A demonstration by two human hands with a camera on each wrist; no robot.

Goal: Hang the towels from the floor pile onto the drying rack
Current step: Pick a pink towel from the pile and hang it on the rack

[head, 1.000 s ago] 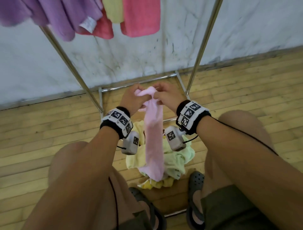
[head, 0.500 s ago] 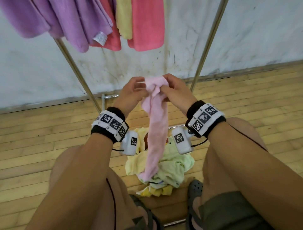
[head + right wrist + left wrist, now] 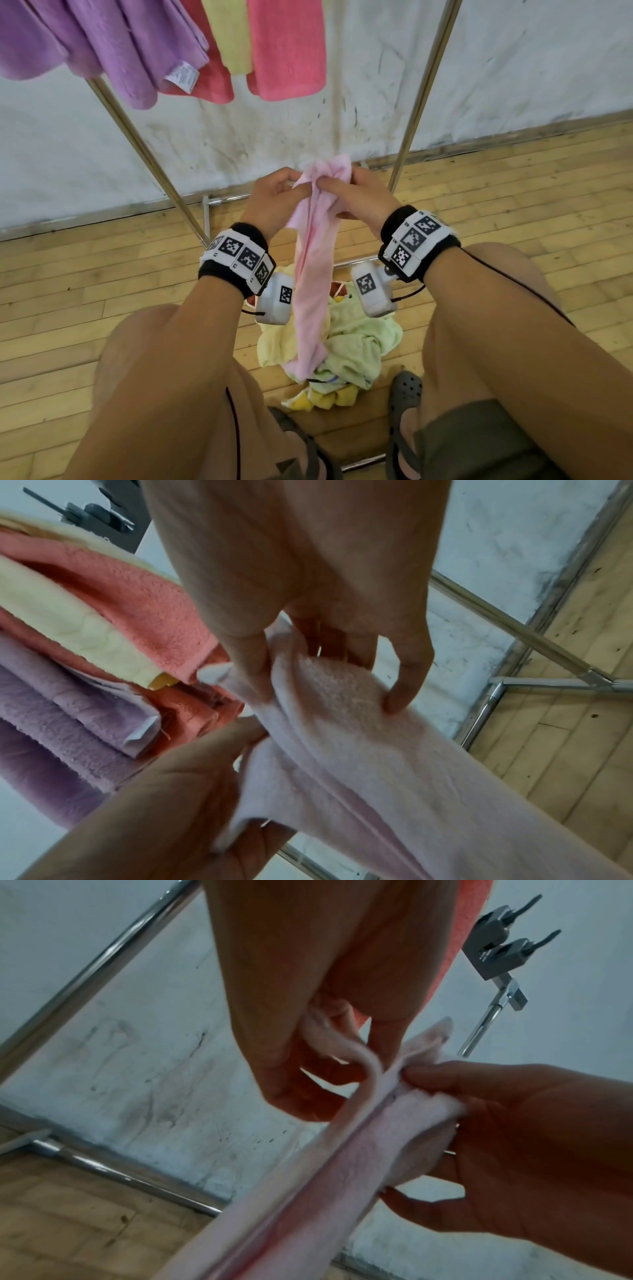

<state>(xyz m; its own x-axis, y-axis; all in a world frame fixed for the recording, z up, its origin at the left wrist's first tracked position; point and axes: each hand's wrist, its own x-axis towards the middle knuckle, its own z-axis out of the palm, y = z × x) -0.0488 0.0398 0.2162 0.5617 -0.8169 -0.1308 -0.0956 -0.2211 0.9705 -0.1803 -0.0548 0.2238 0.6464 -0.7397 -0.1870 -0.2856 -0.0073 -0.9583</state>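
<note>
A pale pink towel (image 3: 313,284) hangs bunched from both my hands, its lower end still touching the floor pile (image 3: 352,349) of light green and yellow towels between my feet. My left hand (image 3: 274,200) pinches the towel's top edge on the left, and my right hand (image 3: 356,197) grips it on the right. In the left wrist view my left hand (image 3: 329,1053) pinches a folded hem of the pink towel (image 3: 308,1191). The right wrist view has my right hand (image 3: 329,669) wrapped round a bulge of the pink towel (image 3: 377,777).
The drying rack's slanted metal legs (image 3: 144,147) rise left and right in front of a white wall. Purple towels (image 3: 113,44), coral towels (image 3: 287,51) and a yellow one hang on it at upper left. My knees flank the pile on the wooden floor (image 3: 85,284).
Both hands have lifted the pink towel higher, away from the pile and towards the rack. The hanging towels have come lower into view.
</note>
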